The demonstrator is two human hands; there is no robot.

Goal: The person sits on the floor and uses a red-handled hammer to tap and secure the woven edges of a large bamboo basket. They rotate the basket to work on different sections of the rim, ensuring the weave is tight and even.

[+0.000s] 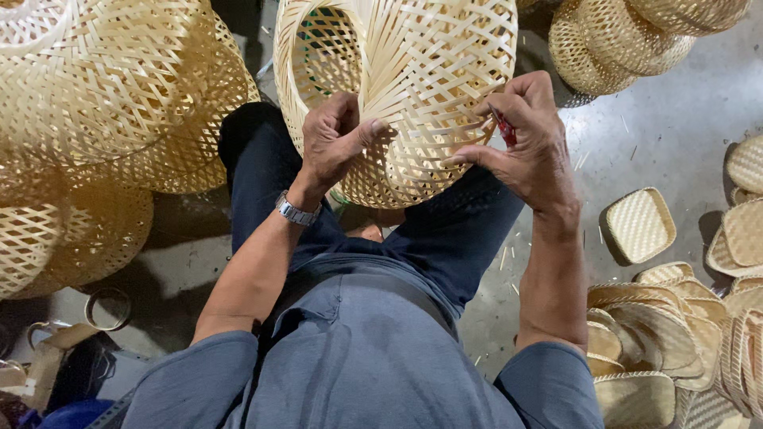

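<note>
Currently, your hands work on one woven shade held over your lap.
Shade: the bamboo shade [413,71] sits between your knees, its open rim turned up and to the left, its rounded weave facing you.
Left hand: your left hand [335,143] grips the lower rim of the shade, fingers curled in, thumb pressed flat against the weave. A metal watch [296,211] sits on that wrist.
Right hand: your right hand [520,135] is closed round a small red tool [504,127], of which only a sliver shows; the fingertips touch the weave on the shade's right side. You cannot tell the tool's kind from this view.
Legs: dark trousers [445,238] lie under the shade, which rests near them; contact is hidden.
Left surroundings: a stack of like shades [103,95] stands just beside your left knee, more below it.
Right surroundings: small flat woven trays [637,226] lie on the grey floor [668,119], well apart from the hands, with a heap of them lower right.
Far right top: further woven shades [628,32] lie beyond the shade.
</note>
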